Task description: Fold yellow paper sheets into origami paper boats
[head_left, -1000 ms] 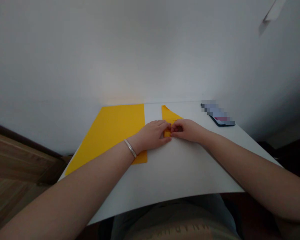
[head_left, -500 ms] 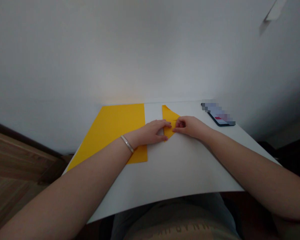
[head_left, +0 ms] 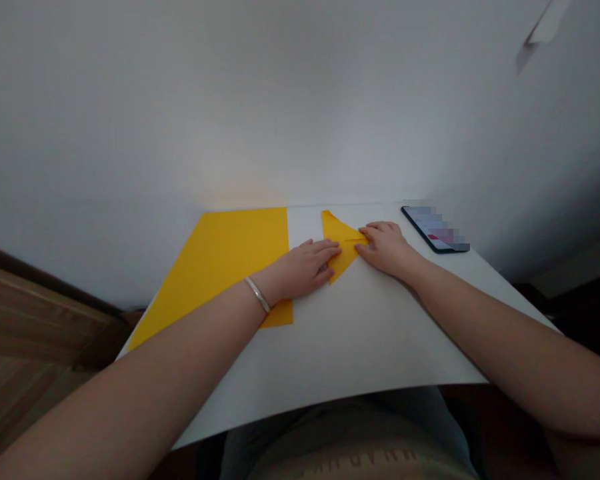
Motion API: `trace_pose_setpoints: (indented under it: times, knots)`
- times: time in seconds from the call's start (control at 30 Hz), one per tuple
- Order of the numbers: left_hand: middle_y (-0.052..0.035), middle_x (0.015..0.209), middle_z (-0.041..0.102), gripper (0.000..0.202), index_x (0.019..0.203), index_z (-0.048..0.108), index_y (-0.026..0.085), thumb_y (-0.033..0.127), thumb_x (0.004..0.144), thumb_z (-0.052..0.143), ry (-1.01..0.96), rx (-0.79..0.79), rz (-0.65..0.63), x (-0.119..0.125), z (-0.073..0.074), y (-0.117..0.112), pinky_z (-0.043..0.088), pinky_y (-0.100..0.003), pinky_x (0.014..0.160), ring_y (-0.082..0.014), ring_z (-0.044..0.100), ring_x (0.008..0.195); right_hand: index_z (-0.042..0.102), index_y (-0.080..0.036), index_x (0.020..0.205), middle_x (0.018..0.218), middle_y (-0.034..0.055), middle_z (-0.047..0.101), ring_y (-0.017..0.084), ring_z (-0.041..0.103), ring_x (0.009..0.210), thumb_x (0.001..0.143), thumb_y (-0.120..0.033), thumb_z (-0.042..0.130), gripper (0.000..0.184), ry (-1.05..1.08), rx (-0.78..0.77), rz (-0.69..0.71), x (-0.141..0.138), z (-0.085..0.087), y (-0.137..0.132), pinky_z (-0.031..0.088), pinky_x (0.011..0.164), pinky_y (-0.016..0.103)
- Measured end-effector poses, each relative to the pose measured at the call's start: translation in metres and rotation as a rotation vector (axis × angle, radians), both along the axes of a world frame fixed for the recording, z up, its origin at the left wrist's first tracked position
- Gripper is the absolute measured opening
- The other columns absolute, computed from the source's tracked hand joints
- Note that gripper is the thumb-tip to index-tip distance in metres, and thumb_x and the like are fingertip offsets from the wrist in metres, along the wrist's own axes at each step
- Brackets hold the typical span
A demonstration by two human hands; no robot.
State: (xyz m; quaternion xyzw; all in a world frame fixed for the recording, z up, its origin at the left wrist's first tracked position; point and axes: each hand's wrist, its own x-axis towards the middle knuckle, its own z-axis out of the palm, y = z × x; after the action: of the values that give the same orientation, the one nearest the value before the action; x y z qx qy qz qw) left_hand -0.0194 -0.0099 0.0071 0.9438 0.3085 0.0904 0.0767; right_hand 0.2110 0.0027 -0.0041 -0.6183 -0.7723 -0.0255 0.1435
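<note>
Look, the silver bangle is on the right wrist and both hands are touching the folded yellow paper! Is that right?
Not quite: the head view shows the silver bangle on the wrist of the left hand. Both that and the right hand do touch the folded yellow paper.

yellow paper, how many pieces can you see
2: a large flat sheet on the left of the table, and a small folded piece to its right. Any stacked underneath would be hidden.
</note>
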Motion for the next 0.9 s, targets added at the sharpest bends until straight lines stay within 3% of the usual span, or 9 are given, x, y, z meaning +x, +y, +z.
trace_pose_setpoints:
  times: [0.13, 0.3, 0.47, 0.6, 0.8, 0.9]
  knots:
    - [-0.0159, 0.148, 0.036, 0.055, 0.139, 0.038, 0.009, 0.037, 0.092, 0.041, 0.023, 0.168, 0.126, 0.0, -0.001, -0.006, 0.017, -0.049, 0.115, -0.0294, 0.023, 0.141, 0.061, -0.011, 0.116, 0.121, 0.0157, 0.06, 0.03, 0.045, 0.119, 0.082, -0.041, 0.053, 0.045, 0.028, 0.004, 0.034, -0.004, -0.001, 0.002, 0.029, 0.104, 0.044]
    - [-0.0211, 0.149, 0.031, 0.069, 0.141, 0.033, 0.004, 0.051, 0.091, 0.038, 0.091, 0.091, 0.295, -0.001, -0.004, -0.007, 0.017, -0.053, 0.113, -0.0335, 0.021, 0.141, 0.061, -0.013, 0.103, 0.106, 0.0135, 0.065, 0.027, 0.057, 0.1, 0.074, -0.033, 0.062, 0.035, 0.301, -0.055, -0.054, -0.013, 0.007, -0.001, 0.041, 0.094, 0.041]
    - [-0.0187, 0.147, 0.036, 0.063, 0.138, 0.038, 0.009, 0.052, 0.091, 0.039, 0.041, 0.121, 0.286, -0.003, -0.008, -0.003, 0.019, -0.054, 0.112, -0.0334, 0.023, 0.14, 0.054, -0.019, 0.1, 0.098, 0.0078, 0.066, 0.018, 0.062, 0.084, 0.085, -0.03, 0.047, 0.02, 0.825, -0.19, 0.001, -0.02, 0.012, -0.006, 0.05, 0.075, 0.032]
    - [-0.0146, 0.141, 0.045, 0.054, 0.132, 0.046, 0.014, 0.049, 0.09, 0.043, -0.001, 0.152, 0.273, -0.003, -0.005, -0.002, 0.023, -0.053, 0.11, -0.0335, 0.027, 0.138, 0.055, -0.02, 0.104, 0.097, 0.0074, 0.067, 0.018, 0.062, 0.077, 0.088, -0.029, 0.042, 0.023, 1.006, -0.308, 0.019, -0.025, 0.014, -0.009, 0.052, 0.063, 0.031]
    - [-0.0166, 0.127, 0.056, 0.044, 0.126, 0.048, 0.011, 0.036, 0.089, 0.048, -0.158, 0.104, 0.238, 0.0, 0.007, 0.0, 0.035, -0.047, 0.105, -0.0303, 0.045, 0.126, 0.054, -0.019, 0.106, 0.111, 0.0119, 0.064, 0.02, 0.065, 0.086, 0.084, -0.023, 0.047, 0.023, 1.205, -0.388, -0.026, -0.029, 0.014, -0.01, 0.057, 0.066, 0.033]
    - [-0.0127, 0.125, 0.058, 0.045, 0.132, 0.042, 0.016, 0.029, 0.089, 0.047, -0.309, -0.017, 0.168, 0.001, 0.011, -0.002, 0.042, -0.042, 0.099, -0.0256, 0.054, 0.116, 0.049, -0.02, 0.119, 0.125, 0.0126, 0.056, 0.02, 0.065, 0.09, 0.081, -0.021, 0.053, 0.038, 1.257, -0.337, -0.053, -0.033, 0.013, -0.011, 0.059, 0.072, 0.036]
